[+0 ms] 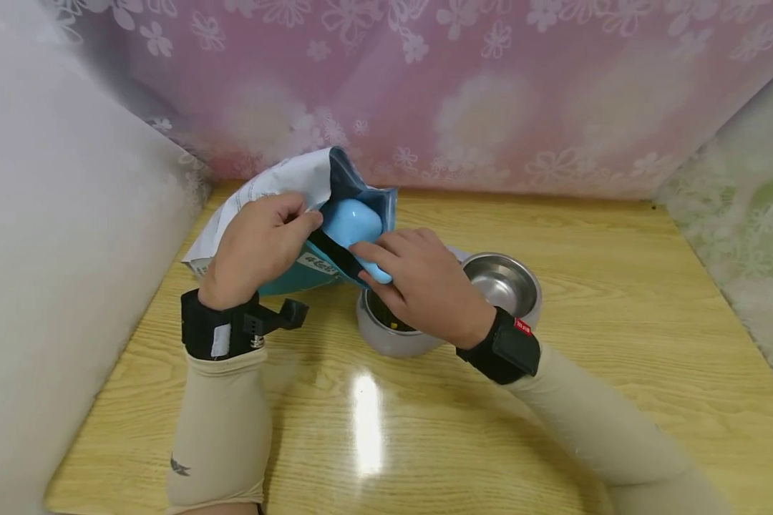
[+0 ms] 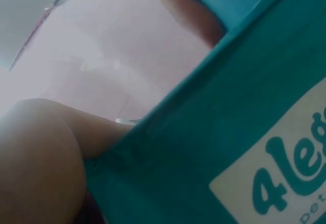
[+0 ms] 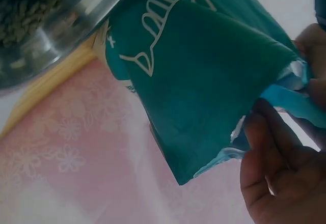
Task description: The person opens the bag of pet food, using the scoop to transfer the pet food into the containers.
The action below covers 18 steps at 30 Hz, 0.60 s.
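A pet food bag (image 1: pixel 283 179), white on one side and teal on the other, leans toward me with its mouth open. My left hand (image 1: pixel 251 239) pinches the near rim of that mouth between thumb and fingers. Inside the opening lies the rounded head of a light blue scoop (image 1: pixel 354 222). Its handle is gripped by my right hand (image 1: pixel 431 286), which sits at the bag's right edge. Teal bag front (image 2: pixel 163 163) with lettering fills much of the left wrist view. The scoop's contents are hidden.
Under my right hand stands a bowl (image 1: pixel 396 347) with brown pellets, seen also as a metal bowl (image 3: pixel 51 48) in the right wrist view. A second steel bowl (image 1: pixel 509 282) adjoins it on the right. Pink floral sheeting (image 1: pixel 489 107) backs the wooden table (image 1: pixel 618 286).
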Available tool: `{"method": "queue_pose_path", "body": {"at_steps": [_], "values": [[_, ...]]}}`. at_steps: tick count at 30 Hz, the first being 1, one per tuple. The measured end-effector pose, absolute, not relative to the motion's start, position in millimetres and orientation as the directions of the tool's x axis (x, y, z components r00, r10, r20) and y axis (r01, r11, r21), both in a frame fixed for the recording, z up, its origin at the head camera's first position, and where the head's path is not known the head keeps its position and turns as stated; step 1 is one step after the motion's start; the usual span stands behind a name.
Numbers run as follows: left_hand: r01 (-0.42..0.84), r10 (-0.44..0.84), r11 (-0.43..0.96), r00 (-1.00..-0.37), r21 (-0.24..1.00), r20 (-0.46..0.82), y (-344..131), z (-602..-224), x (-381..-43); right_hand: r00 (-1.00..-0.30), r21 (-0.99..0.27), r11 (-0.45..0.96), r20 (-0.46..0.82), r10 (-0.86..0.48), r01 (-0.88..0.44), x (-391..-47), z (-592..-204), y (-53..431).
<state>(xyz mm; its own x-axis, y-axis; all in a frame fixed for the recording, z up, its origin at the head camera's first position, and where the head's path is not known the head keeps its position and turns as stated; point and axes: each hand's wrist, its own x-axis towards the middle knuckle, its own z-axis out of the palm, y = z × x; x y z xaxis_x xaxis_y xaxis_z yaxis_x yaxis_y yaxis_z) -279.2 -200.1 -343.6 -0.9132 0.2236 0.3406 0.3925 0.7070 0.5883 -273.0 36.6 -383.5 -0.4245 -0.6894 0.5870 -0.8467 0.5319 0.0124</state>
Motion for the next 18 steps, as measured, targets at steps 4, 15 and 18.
{"method": "queue_pose_path", "body": {"at_steps": [4,15,18], "values": [[0.393,0.233,0.705,-0.915,0.59,0.33,-201,-344,-278,-0.448,-0.002,0.537,0.553,-0.702,-0.844,-281,-383,27],[0.412,0.277,0.705,-0.909,0.577,0.311,-199,-343,-279,-0.537,-0.254,0.481,0.53,-0.657,-0.839,-298,-413,16],[0.405,0.278,0.707,-0.913,0.579,0.3,-199,-342,-279,-0.647,-0.479,0.439,0.491,-0.583,-0.76,-300,-419,20]]}}
